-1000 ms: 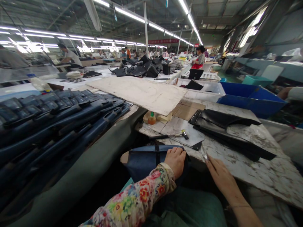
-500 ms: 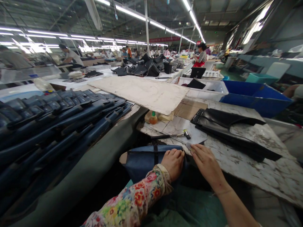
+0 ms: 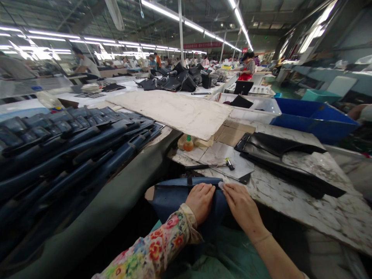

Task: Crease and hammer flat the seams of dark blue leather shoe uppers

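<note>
A dark blue bag piece [image 3: 170,195] with a black strap across its top edge lies in front of me, below the worktable's near edge. My left hand [image 3: 200,200], in a floral sleeve, is curled on the piece's upper right part. Beside it, my right hand [image 3: 242,207] pinches the same edge, with a small pale object showing at its fingertips [image 3: 221,185]; I cannot make out what that is. A small hammer [image 3: 213,166] lies on the table just beyond both hands.
Stacked blue bag parts [image 3: 66,151] fill the left. Black leather pieces [image 3: 279,155] lie on the stained worktable [image 3: 319,193], beside a glue bottle [image 3: 188,144]. A large pale board [image 3: 177,110] and a blue bin [image 3: 314,118] stand behind. Other workers stand far back.
My right hand has moved left from the table edge to the blue piece beside my left hand. My left hand slid slightly left and down.
</note>
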`<act>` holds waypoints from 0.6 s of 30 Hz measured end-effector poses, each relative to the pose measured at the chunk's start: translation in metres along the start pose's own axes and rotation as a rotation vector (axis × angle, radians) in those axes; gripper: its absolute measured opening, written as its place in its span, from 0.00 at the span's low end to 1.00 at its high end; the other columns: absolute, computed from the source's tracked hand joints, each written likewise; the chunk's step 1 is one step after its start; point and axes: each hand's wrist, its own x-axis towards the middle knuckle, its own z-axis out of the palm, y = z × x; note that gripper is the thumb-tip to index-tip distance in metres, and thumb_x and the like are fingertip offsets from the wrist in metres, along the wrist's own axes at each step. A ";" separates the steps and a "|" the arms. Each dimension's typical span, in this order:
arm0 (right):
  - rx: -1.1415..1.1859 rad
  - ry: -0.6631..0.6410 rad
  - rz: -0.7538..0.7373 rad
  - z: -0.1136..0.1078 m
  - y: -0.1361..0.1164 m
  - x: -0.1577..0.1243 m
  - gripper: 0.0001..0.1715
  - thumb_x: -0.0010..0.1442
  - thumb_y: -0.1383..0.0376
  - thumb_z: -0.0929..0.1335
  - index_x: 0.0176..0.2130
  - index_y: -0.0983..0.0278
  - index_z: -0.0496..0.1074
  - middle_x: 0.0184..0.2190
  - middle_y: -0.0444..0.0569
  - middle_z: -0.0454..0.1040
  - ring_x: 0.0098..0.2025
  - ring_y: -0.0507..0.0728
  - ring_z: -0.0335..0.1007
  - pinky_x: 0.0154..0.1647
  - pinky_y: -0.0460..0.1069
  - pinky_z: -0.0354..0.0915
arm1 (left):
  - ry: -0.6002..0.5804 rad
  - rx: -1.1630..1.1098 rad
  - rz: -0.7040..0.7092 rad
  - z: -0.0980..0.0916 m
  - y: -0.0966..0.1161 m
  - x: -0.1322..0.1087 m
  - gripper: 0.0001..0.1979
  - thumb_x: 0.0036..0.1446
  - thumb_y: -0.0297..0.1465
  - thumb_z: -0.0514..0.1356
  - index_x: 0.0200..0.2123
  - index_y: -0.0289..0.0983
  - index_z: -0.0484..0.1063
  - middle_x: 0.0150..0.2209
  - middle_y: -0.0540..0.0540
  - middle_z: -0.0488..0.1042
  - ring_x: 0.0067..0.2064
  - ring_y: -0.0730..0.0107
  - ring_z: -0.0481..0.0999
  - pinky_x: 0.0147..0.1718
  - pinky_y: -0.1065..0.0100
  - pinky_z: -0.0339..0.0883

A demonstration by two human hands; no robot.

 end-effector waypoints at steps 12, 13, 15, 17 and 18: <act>-0.051 -0.056 -0.087 0.017 -0.046 0.011 0.17 0.63 0.69 0.58 0.48 0.63 0.69 0.41 0.53 0.71 0.44 0.61 0.64 0.46 0.57 0.66 | 0.085 0.056 -0.093 -0.017 -0.022 -0.024 0.15 0.57 0.25 0.52 0.48 0.39 0.67 0.44 0.46 0.73 0.47 0.66 0.68 0.52 0.59 0.56; -0.050 -0.060 -0.093 0.019 -0.050 0.012 0.17 0.63 0.70 0.58 0.48 0.63 0.69 0.41 0.54 0.71 0.44 0.61 0.64 0.46 0.57 0.66 | 0.096 0.054 -0.107 -0.017 -0.023 -0.026 0.14 0.57 0.25 0.51 0.47 0.39 0.68 0.43 0.46 0.73 0.47 0.66 0.68 0.51 0.59 0.56; -0.049 -0.066 -0.104 0.024 -0.057 0.012 0.17 0.62 0.70 0.58 0.48 0.64 0.68 0.41 0.54 0.71 0.44 0.61 0.64 0.45 0.56 0.67 | 0.123 0.040 -0.137 -0.016 -0.025 -0.030 0.13 0.58 0.26 0.51 0.45 0.39 0.68 0.43 0.47 0.73 0.47 0.66 0.68 0.52 0.59 0.56; -0.045 -0.071 -0.108 0.027 -0.061 0.012 0.17 0.62 0.71 0.58 0.49 0.64 0.68 0.41 0.54 0.70 0.44 0.60 0.64 0.45 0.55 0.67 | 0.152 0.031 -0.152 -0.016 -0.027 -0.035 0.13 0.58 0.26 0.50 0.45 0.38 0.68 0.45 0.46 0.73 0.49 0.65 0.68 0.54 0.58 0.54; -0.043 -0.071 -0.105 0.028 -0.062 0.012 0.17 0.62 0.71 0.58 0.49 0.65 0.67 0.42 0.54 0.70 0.45 0.60 0.64 0.45 0.55 0.67 | 0.164 0.033 -0.150 -0.016 -0.028 -0.038 0.14 0.58 0.27 0.50 0.46 0.39 0.68 0.47 0.46 0.72 0.50 0.64 0.67 0.55 0.57 0.53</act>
